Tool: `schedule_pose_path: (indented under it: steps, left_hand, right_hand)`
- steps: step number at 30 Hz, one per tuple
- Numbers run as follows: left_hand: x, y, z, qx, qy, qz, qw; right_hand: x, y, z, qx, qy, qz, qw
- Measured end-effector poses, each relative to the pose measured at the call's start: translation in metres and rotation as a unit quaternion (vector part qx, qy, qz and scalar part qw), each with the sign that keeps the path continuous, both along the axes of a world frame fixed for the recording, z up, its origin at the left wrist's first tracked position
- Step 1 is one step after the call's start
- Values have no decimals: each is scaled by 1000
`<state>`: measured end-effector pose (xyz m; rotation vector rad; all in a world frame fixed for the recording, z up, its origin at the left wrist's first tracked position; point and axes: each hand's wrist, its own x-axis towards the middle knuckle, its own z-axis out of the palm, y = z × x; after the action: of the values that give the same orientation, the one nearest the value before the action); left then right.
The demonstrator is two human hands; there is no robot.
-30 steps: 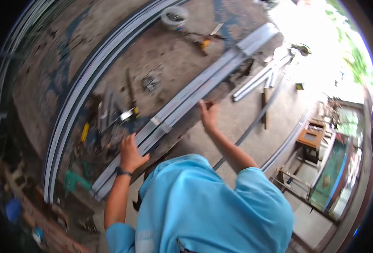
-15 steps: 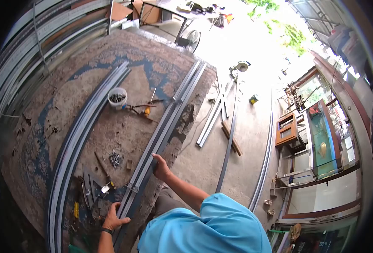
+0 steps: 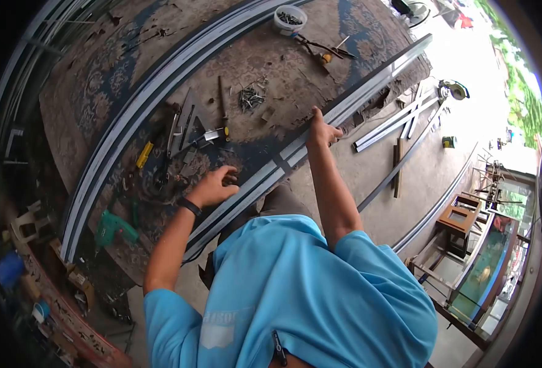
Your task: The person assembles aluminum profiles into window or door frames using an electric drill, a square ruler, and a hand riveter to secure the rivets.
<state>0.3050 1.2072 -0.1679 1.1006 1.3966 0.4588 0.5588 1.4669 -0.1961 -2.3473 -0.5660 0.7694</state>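
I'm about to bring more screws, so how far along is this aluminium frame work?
Looks done: the long grey aluminium rail lies along the patterned carpet's edge, with a bracket-like piece across it. In hand: the right hand grips the rail, while the left hand rests beside it. Left: the green power drill and white tub of screws lie untouched.

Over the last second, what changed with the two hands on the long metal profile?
The left hand came off the aluminium profile and now hovers over the carpet beside it. The right hand kept its grip on the profile's edge. The profile still lies along the carpet edge, tools and bucket of screws unmoved.
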Motion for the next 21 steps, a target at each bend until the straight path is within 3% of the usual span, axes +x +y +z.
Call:
schedule_pose_path:
  steps: [1,2,4,7,12,14,17,20,21]
  left_hand:
    - [16,-8,11,31,86,15,996]
    - [31,-22,7,149,171,-6,974]
    - [66,-40,19,212,292,2,933]
    - [71,-46,-8,260,402,-3,878]
    - [49,-23,-13,151,344,-11,927]
    - [40,-22,-12,122,316,-18,941]
    - [42,-22,-12,123,330,-23,936]
    - [44,-21,-11,116,335,-15,935]
    - [43,-20,-10,125,335,-10,934]
  right_hand:
    - [-2,-2,2,-28,-19,-13,999]
    - [-4,-1,8,-53,-37,-24,998]
    - [-12,-5,15,-69,-55,-27,996]
    - [-24,3,3,-90,-101,-39,990]
    - [-27,16,-13,-149,-122,13,981]
    - [-21,12,-14,-102,-74,45,991]
    - [-2,-6,-13,21,-213,177,961]
    - [33,-6,-12,228,-203,454,837]
    - [25,-8,10,257,-87,505,820]
